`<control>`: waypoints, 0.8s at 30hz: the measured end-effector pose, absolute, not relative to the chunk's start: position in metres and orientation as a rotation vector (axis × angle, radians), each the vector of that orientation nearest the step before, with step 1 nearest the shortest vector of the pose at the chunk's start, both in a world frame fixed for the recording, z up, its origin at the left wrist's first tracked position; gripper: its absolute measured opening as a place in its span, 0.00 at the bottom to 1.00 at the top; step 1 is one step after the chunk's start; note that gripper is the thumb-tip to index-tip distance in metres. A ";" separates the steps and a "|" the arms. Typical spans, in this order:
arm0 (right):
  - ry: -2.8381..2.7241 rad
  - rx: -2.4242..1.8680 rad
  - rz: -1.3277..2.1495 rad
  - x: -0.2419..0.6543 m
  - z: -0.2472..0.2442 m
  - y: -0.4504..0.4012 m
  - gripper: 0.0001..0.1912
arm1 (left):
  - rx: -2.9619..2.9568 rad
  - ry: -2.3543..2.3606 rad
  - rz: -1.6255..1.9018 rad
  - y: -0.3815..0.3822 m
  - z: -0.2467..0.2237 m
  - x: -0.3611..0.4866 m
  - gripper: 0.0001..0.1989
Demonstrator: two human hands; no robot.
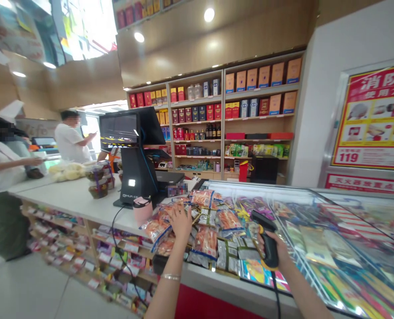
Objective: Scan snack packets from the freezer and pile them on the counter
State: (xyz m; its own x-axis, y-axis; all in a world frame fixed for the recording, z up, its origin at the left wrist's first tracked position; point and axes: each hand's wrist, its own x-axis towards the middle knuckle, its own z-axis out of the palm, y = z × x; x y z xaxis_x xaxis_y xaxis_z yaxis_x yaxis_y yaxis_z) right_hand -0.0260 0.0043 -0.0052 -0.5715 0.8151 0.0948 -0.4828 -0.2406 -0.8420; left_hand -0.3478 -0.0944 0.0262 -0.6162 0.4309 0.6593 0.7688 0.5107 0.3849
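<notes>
My left hand lies with its fingers spread on clear snack packets with reddish contents, at the left end of the pile. In my right hand is a black and yellow barcode scanner, its head pointing up and left over the packets. More reddish packets and silver-green packets are heaped between my hands on the freezer's glass top. Just left of the pile, a pink cup stands on the counter.
A checkout terminal stands on the white counter, with stacked tubs to its left. The glass-topped freezer extends right. A black cable hangs down the counter front. People stand at the far left. Stocked shelves line the back wall.
</notes>
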 end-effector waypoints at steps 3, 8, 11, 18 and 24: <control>-1.038 -0.415 1.804 -0.014 -0.001 -0.005 0.14 | -0.974 -2.222 -0.987 -0.098 0.033 -0.344 0.25; -1.056 -0.410 1.700 0.033 0.021 -0.023 0.15 | -1.033 -2.059 -1.201 -0.083 0.056 -0.298 0.28; -1.050 -0.439 1.619 0.076 0.038 -0.029 0.14 | -1.191 -1.949 -1.321 -0.062 0.069 -0.245 0.28; -0.937 -0.594 1.377 0.189 0.042 -0.038 0.14 | -1.671 -1.786 -1.491 -0.010 0.064 -0.103 0.25; -0.820 -0.703 1.093 0.276 0.031 -0.031 0.12 | -2.129 -1.545 -1.578 0.036 0.044 0.003 0.23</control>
State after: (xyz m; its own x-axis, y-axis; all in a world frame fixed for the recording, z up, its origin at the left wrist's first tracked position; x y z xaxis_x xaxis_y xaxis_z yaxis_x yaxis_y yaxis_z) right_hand 0.2759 -0.0307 0.0314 0.2366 0.9465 0.2194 -0.4749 0.3097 -0.8238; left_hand 0.0030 0.0362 0.0443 -0.0355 0.6600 0.7504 0.7363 -0.4904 0.4662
